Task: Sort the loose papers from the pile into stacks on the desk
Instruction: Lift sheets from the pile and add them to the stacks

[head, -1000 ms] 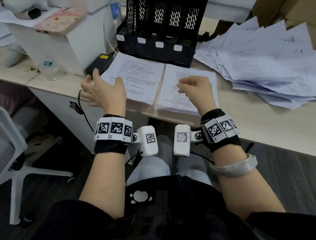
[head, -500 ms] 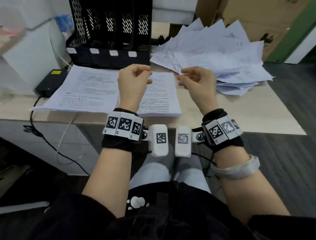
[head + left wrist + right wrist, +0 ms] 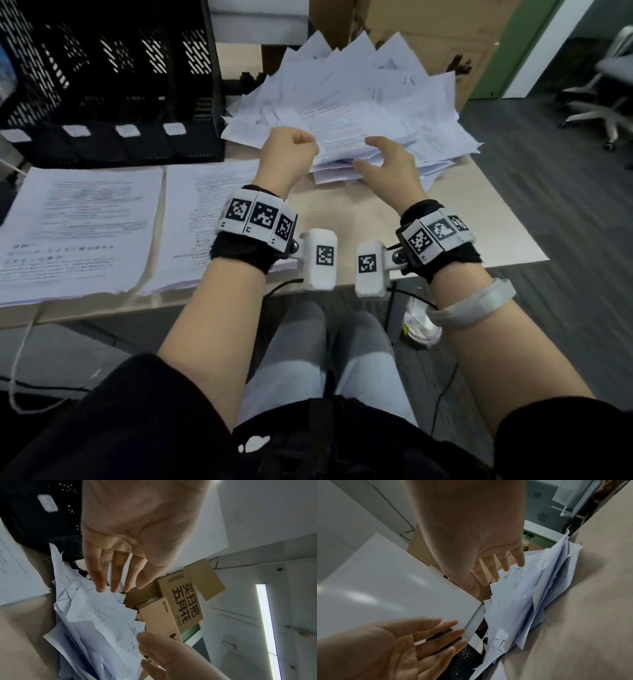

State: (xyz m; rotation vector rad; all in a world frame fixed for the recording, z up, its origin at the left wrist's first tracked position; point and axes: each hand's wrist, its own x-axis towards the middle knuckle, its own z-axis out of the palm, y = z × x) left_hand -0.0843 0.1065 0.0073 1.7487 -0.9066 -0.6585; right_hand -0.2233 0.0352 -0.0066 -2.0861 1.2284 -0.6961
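Note:
The loose paper pile (image 3: 370,102) lies fanned at the desk's back right. Two neat printed stacks sit to its left: one (image 3: 82,229) at far left, the other (image 3: 202,212) beside it. My left hand (image 3: 291,150) hovers at the pile's near left edge; in the left wrist view its straight fingers (image 3: 111,577) just touch the top sheets (image 3: 96,615). My right hand (image 3: 383,161) reaches over the pile's near edge with fingers spread (image 3: 501,563), holding nothing. The pile (image 3: 530,595) shows edge-on in the right wrist view.
A black mesh file organizer (image 3: 113,85) stands behind the two stacks. Cardboard boxes (image 3: 428,34) rise behind the pile. The desk (image 3: 479,222) ends just right of the pile, with an office chair (image 3: 603,102) beyond. Cables hang under the front edge.
Both hands moved right from over the two stacks to the loose pile. Half a second ago their fingers were pinched together in the air; now they are spread.

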